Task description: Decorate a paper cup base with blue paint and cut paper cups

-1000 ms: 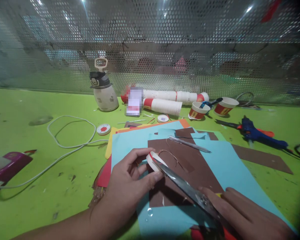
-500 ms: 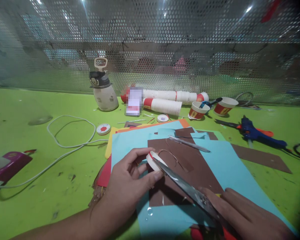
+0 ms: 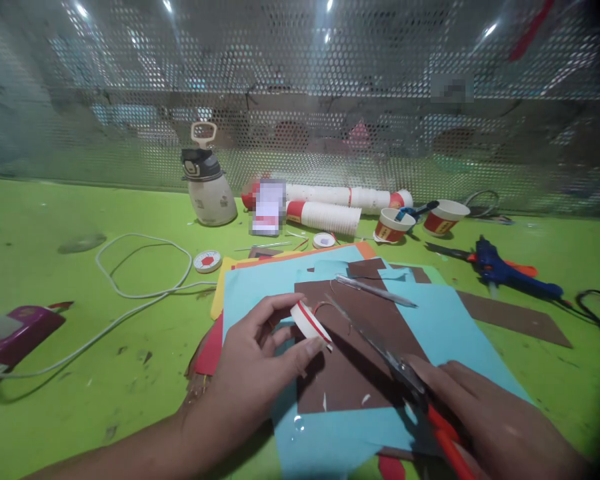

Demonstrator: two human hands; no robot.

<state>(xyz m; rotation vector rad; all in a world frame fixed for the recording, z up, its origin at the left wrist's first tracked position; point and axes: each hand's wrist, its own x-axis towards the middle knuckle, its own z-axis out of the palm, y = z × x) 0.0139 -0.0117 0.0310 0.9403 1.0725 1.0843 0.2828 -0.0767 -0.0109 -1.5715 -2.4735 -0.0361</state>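
Between the thumb and fingers of my left hand (image 3: 260, 360) is a shallow white paper ring (image 3: 311, 325) with a red stripe, like the cut-off rim or base of a paper cup. A thin curled strip hangs behind it. My right hand (image 3: 495, 407) grips scissors (image 3: 405, 373) with red-orange handles. Their blades point up and left, a little apart from the ring. Under both hands lie brown paper (image 3: 350, 380) and light blue sheets (image 3: 460, 327). A pen (image 3: 377, 291) rests on the papers.
Paper cups (image 3: 394, 225) and a cup stack (image 3: 330, 217) stand behind the papers. A glue gun (image 3: 510, 270) lies right, its cord trailing. Further left are a bottle (image 3: 210, 193), a phone (image 3: 269, 207), a white cable (image 3: 145, 293), a round disc (image 3: 207, 261) and a purple device (image 3: 23, 333).
The scissor blades have come away from the white ring toward the right. The ring has turned in my left hand, so its red-striped outer side shows more.
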